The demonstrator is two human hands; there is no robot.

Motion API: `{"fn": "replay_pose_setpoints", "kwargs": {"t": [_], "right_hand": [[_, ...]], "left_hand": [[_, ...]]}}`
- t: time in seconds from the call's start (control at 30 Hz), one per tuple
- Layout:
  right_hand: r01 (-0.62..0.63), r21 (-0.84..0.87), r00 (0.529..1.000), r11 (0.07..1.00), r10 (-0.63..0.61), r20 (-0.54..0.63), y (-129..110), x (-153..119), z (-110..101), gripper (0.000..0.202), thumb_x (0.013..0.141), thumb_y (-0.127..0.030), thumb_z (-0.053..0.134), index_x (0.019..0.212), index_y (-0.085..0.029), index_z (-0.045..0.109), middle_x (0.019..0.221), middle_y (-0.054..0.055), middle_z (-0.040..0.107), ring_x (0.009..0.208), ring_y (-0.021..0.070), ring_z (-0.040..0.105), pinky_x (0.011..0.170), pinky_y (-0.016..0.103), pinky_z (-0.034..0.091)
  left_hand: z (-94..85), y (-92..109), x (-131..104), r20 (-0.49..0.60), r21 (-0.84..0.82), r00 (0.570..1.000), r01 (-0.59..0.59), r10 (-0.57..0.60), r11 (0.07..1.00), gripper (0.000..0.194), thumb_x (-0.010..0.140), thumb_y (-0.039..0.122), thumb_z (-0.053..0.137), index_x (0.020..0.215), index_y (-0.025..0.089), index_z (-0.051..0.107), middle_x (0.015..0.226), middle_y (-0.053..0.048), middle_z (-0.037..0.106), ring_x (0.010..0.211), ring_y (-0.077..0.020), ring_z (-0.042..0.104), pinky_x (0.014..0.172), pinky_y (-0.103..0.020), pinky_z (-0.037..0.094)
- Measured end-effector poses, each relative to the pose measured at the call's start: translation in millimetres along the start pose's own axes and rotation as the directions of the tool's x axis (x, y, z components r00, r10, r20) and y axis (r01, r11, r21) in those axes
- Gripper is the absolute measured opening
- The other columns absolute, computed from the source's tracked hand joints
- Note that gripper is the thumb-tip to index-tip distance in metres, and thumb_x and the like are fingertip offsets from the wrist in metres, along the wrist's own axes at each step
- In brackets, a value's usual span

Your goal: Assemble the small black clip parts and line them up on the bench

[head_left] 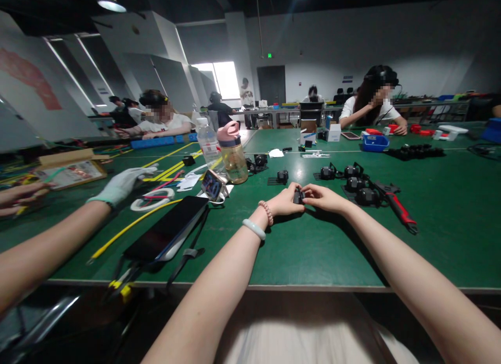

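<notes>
My left hand (287, 201), with a bead bracelet and a pale bangle at the wrist, is closed on a small black part (298, 196) just above the green table. From the other side my right hand (324, 198) pinches the same part with its fingertips. Much of it is hidden by my fingers, so its exact kind does not show. Just beyond my hands stands a black device on a flat plate (282, 176). Similar black devices (358, 183) are grouped to the right, beside an adjustable wrench with a red handle (401, 210).
Left of my arms lie a large black phone-like device (168, 231), a yellow cable (129, 233) and a propped phone (212, 186). A pink-lidded bottle (234, 157) stands behind them. A co-worker's gloved hand (125, 184) reaches in at left. A blue bin (374, 142) sits farther back.
</notes>
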State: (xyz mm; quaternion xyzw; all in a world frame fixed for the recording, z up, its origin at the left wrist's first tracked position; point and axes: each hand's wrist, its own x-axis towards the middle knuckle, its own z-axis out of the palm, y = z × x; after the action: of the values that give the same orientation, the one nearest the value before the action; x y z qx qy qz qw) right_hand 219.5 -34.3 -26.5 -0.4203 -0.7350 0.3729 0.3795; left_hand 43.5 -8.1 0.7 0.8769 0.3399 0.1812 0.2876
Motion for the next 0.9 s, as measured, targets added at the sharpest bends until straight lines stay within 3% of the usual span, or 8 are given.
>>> {"fn": "replay_pose_setpoints", "kwargs": {"t": [0.9], "right_hand": [[-0.012,0.0,1.0,1.0,0.012,0.005,-0.5,0.5,-0.3,0.034,0.069,-0.031,0.054,0.099,-0.017,0.049,0.088,0.003,0.058,0.079,0.0129,0.053,0.076,0.031,0.041]], "left_hand": [[0.1,-0.9,0.3,0.005,-0.007,1.0,0.0,0.0,1.0,0.057,0.056,0.03,0.059,0.106,0.016,0.036,0.083,-0.003,0.051,0.066,-0.0128,0.051,0.058,-0.025,0.042]]}}
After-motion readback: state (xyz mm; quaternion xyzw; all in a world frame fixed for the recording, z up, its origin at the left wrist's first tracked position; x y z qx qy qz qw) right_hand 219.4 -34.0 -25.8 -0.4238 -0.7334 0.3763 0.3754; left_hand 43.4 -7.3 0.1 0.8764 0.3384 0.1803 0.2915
